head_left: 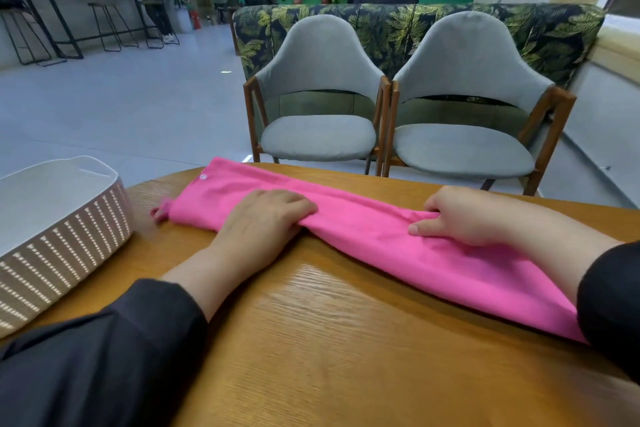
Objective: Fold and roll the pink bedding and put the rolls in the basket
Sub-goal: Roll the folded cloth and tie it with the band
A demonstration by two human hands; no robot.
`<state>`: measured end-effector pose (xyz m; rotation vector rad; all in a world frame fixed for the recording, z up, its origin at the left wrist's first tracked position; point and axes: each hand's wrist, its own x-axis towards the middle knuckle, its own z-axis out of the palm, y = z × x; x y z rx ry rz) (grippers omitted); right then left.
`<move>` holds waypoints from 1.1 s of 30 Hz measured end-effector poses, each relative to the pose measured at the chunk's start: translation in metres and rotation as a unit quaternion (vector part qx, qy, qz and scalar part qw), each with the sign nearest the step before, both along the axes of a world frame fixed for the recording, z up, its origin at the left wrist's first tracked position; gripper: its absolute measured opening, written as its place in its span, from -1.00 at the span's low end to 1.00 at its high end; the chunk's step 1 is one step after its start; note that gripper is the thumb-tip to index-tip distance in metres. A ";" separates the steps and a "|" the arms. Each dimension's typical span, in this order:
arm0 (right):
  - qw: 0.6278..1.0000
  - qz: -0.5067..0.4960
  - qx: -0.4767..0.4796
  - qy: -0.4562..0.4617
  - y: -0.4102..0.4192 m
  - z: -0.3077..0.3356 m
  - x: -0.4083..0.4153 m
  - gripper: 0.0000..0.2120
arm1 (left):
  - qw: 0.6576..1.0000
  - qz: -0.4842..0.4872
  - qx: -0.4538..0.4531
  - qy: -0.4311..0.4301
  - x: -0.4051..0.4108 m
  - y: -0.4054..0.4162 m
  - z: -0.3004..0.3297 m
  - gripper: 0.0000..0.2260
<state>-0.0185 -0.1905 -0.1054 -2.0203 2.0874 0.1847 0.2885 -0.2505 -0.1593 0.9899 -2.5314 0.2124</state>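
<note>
The pink bedding [363, 239] lies folded into a long narrow strip across the wooden table [311, 340], running from the far left to the near right. A white button shows near its far left end. My left hand [263, 218] lies on the strip left of its middle, fingers curled over a raised fold. My right hand [460, 215] grips the same fold further right, thumb on top and fingers tucked under the cloth. The white basket [69, 236] with a slotted side stands at the table's left edge, nothing visible inside.
Two grey chairs [318, 97] with wooden frames stand just beyond the table's far edge, backed by a leaf-patterned sofa [415, 24]. A person sits behind the sofa and another stands at a high table at the far left.
</note>
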 end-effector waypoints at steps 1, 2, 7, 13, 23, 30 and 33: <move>1.000 -0.008 -0.001 0.003 -0.001 0.002 -0.004 -0.61 | 1.000 0.010 -0.022 -0.007 -0.005 -0.009 0.002 -0.75; 1.000 -0.018 -0.010 0.002 -0.002 0.004 -0.009 -0.59 | 0.998 0.030 -0.045 -0.018 -0.010 -0.020 0.005 -0.75; 0.993 -0.075 -0.048 -0.075 0.002 0.012 -0.042 -0.50 | 0.951 0.266 0.157 0.013 -0.037 -0.057 0.014 -0.52; 0.988 -0.082 -0.051 -0.120 0.007 0.004 -0.049 -0.59 | 0.884 0.312 0.246 0.246 -0.071 -0.003 0.000 -0.34; 0.941 -0.164 -0.025 -0.295 0.021 0.004 -0.055 -0.58 | 0.771 0.108 0.397 0.485 -0.160 0.041 0.018 -0.46; 0.935 -0.149 0.015 -0.321 0.036 0.010 -0.077 -0.58 | 0.626 0.137 0.493 0.588 -0.164 -0.014 0.029 -0.43; 0.893 -0.215 -0.037 -0.395 0.038 0.009 -0.070 -0.77 | 0.515 0.086 0.583 0.623 -0.158 0.015 0.033 -0.66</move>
